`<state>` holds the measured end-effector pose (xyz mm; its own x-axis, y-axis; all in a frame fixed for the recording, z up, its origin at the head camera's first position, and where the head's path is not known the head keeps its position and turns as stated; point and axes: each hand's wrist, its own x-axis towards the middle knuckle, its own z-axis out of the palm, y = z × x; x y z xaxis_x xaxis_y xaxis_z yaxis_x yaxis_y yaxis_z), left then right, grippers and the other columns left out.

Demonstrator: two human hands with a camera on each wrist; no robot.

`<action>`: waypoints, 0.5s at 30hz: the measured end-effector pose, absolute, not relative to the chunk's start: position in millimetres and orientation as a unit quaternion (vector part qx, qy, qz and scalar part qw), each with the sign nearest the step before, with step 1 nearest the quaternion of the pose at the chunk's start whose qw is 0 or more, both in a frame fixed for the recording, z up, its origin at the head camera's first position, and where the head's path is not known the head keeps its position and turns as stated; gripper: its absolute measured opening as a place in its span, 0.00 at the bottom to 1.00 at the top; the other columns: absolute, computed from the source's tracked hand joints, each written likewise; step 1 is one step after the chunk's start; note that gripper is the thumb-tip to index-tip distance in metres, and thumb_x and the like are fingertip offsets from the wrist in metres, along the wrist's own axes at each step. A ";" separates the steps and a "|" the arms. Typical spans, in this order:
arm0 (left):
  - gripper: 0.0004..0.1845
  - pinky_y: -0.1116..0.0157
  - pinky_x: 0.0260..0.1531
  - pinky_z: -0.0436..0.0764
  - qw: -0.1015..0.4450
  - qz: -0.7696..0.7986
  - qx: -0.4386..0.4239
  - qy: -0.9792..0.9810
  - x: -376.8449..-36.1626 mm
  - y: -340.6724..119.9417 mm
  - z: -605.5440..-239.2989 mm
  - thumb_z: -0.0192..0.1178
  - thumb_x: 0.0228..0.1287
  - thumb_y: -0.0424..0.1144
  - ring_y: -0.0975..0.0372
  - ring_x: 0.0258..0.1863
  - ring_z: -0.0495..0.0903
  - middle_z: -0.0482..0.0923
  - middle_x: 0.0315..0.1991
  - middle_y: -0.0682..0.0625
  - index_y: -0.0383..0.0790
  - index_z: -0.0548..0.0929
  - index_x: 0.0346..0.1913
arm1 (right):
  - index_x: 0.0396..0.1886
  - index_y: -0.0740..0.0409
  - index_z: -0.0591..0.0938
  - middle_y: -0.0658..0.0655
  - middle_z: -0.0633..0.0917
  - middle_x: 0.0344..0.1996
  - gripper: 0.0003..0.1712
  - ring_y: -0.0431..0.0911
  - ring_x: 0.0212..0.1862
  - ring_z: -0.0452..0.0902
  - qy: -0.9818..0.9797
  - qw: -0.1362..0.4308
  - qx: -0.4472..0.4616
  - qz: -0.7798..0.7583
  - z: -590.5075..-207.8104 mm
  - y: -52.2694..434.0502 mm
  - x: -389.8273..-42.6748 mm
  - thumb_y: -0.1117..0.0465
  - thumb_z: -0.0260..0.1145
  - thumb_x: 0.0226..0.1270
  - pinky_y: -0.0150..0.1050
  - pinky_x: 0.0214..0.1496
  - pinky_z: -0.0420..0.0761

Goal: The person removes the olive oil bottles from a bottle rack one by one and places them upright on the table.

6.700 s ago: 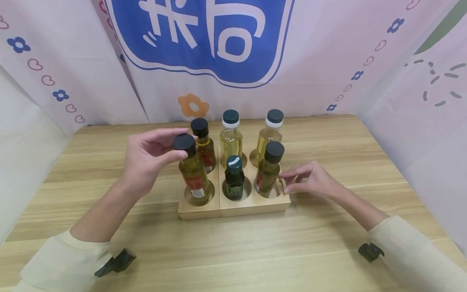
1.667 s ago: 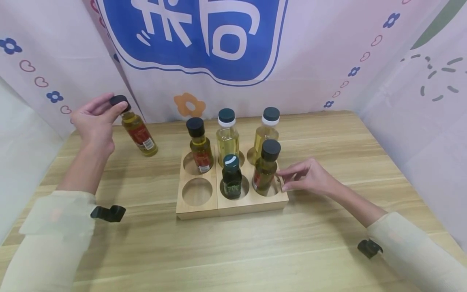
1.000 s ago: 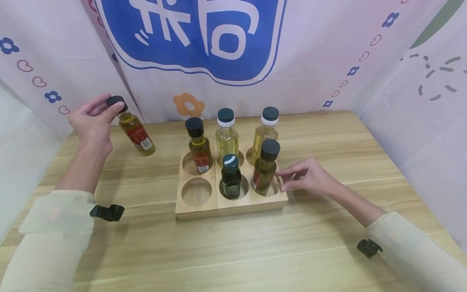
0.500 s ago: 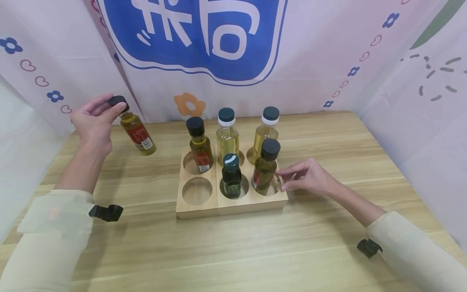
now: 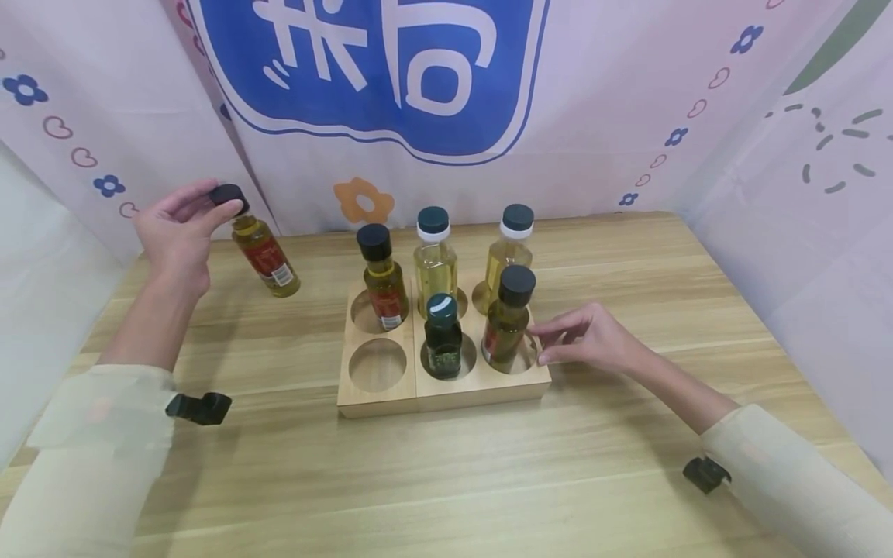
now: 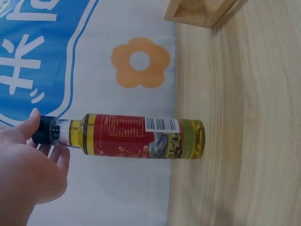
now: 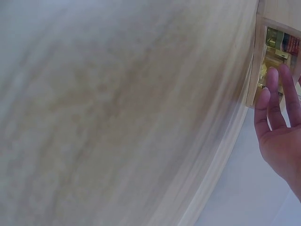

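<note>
Since the earliest frame, one oil bottle [image 5: 263,252] has left the rack's near-left hole [image 5: 377,364] and now stands, tilted, on the table [image 5: 446,480] at far left. Nearest, the right hand [image 5: 589,338] rests with relaxed fingers against the wooden rack [image 5: 481,395], steadying it. Farther off, the left hand [image 5: 176,229] pinches the bottle's black cap [image 5: 226,194] (base touching wood). Best to right it fully before letting go.

Bare table [image 5: 446,480] in front, front-left hole [image 5: 377,364] of wooden rack [image 5: 446,395] free, five bottles crowd the rest
</note>
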<state>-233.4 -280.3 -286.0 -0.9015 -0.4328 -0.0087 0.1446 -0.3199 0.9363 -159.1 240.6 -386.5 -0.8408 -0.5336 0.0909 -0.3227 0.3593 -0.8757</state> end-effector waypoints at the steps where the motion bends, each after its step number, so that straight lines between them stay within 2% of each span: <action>1: 0.25 0.77 0.50 0.83 0.178 -0.801 0.131 -0.556 -232.6 -280.6 -285.4 0.82 0.43 0.21 0.64 0.51 0.87 0.91 0.43 0.53 0.40 0.91 0.48 | 0.50 0.68 0.88 0.60 0.92 0.39 0.22 0.42 0.38 0.89 0.817 0.105 -0.262 -0.503 -386.7 240.5 -159.2 0.70 0.82 0.52 0.38 0.42 0.89; 7: 0.28 0.78 0.54 0.81 0.167 -0.786 0.141 -0.578 -226.2 -283.1 -283.6 0.83 0.43 0.24 0.66 0.54 0.86 0.89 0.50 0.54 0.42 0.90 0.51 | 0.49 0.67 0.89 0.60 0.92 0.40 0.22 0.43 0.39 0.89 0.816 0.103 -0.262 -0.504 -388.2 240.4 -159.4 0.70 0.82 0.52 0.38 0.42 0.90; 15: 0.27 0.78 0.49 0.83 0.175 -0.786 0.122 -0.580 -217.3 -283.9 -283.6 0.82 0.43 0.22 0.66 0.47 0.88 0.89 0.47 0.53 0.40 0.90 0.50 | 0.50 0.67 0.88 0.61 0.92 0.41 0.22 0.43 0.40 0.89 0.816 0.103 -0.259 -0.506 -388.2 240.3 -158.7 0.70 0.81 0.53 0.38 0.45 0.90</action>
<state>-217.3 -283.9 -283.6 -0.9090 -0.4167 0.0109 0.1333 -0.2659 0.9547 -158.7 240.3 -388.2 -0.8450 -0.5266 0.0932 -0.3179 0.3544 -0.8794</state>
